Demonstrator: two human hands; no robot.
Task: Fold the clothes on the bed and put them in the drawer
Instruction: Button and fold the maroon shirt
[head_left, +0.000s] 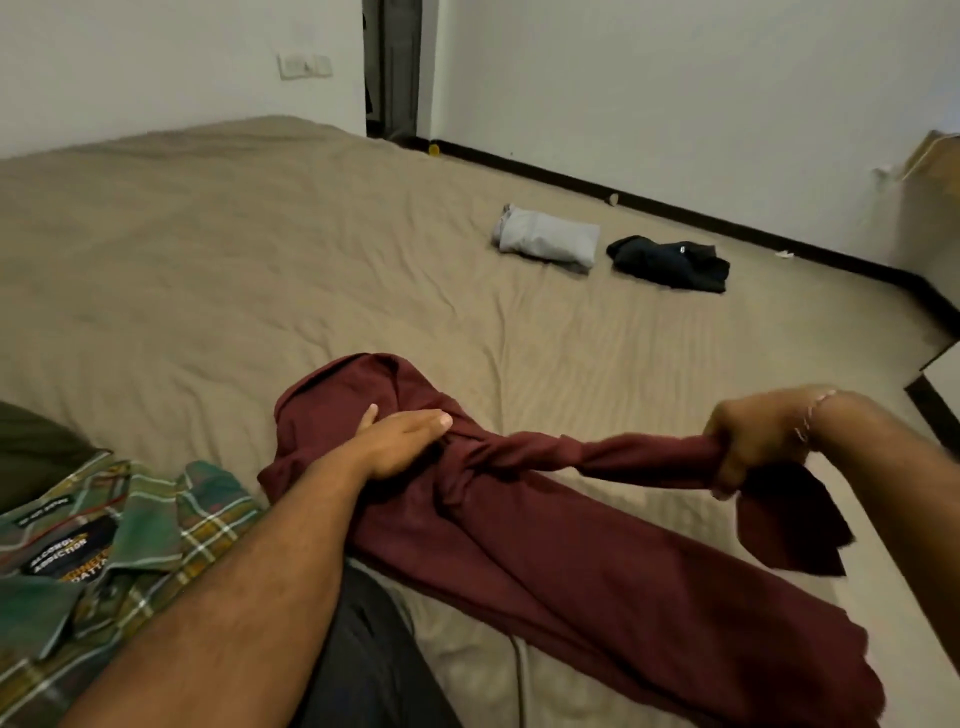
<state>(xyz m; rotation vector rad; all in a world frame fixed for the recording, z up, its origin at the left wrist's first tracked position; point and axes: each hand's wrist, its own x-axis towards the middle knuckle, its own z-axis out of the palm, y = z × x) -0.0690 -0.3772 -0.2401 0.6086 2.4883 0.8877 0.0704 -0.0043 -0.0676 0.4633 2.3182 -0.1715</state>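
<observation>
A maroon shirt (545, 551) lies across the near part of the bed (208, 260), bunched and twisted in the middle. My left hand (400, 441) rests flat on its upper part, fingers straight, pressing it down. My right hand (748, 441) grips a twisted sleeve of the same shirt and holds it stretched out to the right, a little above the sheet. The sleeve's end hangs below my fist.
A green plaid shirt (104, 551) lies at the near left, with a dark olive garment (31, 447) behind it. A folded grey garment (545, 239) and a folded black one (670, 262) sit farther right. A cardboard box (930, 156) stands by the wall.
</observation>
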